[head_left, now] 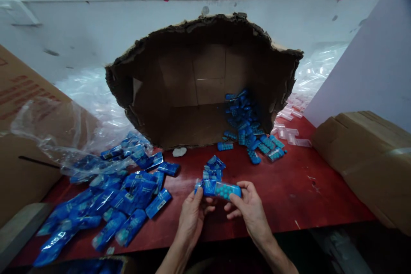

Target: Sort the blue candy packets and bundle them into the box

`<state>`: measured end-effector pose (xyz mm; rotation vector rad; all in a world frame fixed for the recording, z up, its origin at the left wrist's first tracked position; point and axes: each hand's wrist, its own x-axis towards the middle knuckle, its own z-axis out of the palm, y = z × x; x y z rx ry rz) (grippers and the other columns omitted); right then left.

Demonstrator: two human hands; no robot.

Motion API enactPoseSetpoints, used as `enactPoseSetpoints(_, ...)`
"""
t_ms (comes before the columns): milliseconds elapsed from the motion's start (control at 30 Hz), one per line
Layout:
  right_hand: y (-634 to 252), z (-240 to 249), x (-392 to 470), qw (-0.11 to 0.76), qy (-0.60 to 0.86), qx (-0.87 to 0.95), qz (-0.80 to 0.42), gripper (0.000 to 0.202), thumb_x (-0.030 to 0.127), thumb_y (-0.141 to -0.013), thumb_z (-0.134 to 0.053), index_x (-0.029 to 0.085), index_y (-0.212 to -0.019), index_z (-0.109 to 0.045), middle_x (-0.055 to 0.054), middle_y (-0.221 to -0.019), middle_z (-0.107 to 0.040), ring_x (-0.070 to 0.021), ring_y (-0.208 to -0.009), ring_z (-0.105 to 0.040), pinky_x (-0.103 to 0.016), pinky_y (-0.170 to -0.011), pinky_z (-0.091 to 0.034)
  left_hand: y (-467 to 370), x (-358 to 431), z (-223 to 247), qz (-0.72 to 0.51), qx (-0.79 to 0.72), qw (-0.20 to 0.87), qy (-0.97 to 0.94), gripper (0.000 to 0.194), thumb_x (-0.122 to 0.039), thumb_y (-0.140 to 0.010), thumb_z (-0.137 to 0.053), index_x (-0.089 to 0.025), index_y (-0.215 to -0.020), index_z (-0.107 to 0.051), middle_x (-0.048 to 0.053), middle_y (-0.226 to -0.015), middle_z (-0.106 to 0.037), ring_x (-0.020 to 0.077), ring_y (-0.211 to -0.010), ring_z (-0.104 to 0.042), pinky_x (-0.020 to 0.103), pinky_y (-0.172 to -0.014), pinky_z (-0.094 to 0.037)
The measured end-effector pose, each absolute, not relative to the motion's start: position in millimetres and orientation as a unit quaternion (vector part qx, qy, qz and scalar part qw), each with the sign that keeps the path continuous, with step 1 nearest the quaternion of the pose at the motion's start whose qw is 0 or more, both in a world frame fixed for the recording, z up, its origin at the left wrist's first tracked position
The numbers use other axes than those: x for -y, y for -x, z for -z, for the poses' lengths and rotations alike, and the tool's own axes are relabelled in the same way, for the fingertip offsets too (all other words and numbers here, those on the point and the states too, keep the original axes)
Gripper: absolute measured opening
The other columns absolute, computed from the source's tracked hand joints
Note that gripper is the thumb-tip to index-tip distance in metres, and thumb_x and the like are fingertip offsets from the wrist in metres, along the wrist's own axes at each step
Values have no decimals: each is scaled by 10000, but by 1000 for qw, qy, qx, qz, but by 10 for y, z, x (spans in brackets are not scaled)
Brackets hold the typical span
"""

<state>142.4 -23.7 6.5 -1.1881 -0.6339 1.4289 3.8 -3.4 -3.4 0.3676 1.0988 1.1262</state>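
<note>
My left hand (192, 208) pinches the left end of a small blue pack, where a printed blue wrapper (209, 187) with a clear end covers it. At the right end, my right hand (248, 205) grips the same pack of blue beads (224, 191) between thumb and fingers. Rows of small round blue beads show through its clear part. The pack lies level, just above the near side of the red table. Right behind it sits a small pile of flat blue printed wrappers (214, 165).
A torn-open cardboard box (183, 124) faces me, with loose bead packs (245, 126) spilling from its right side. Wrapped blue packs (128, 197) heap on the left of the red table (289, 192). Clear plastic cases (293, 137) lie behind right. Cartons (369, 154) flank both sides.
</note>
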Motion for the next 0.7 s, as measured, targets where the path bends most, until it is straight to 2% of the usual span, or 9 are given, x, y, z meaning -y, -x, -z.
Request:
enactPoseSetpoints(200,-1473,-88,193,551,508,287,-597,454,338,-604,-686,214,-871,-339,62,-666,-540,-114,-459,-587,-186,-327,-469,19,-24,-22,-498,-499,687,-178,252,-335,-577,-686,-125,-667,-580,3,-485,-602,107,-460,-555,200,-426,-468)
enactPoseSetpoints(567,-1449,-76,214,544,502,275,-614,442,343,-631,-667,214,-878,-325,58,-686,-543,-114,-474,-591,-199,-341,-482,-13,13,44,-509,-493,683,-175,231,-347,-617,-653,-136,-679,-581,-2,-520,-614,102,-476,-561,207,-449,-474)
enactPoseSetpoints(700,-1471,-82,208,538,498,271,-624,433,343,-623,-671,211,-868,-340,53,-687,-553,-116,-469,-594,-197,-335,-478,-12,-4,33,-511,-516,658,-197,281,-378,-565,-677,-130,-652,-577,-1,-478,-597,127,-460,-568,221,-436,-456)
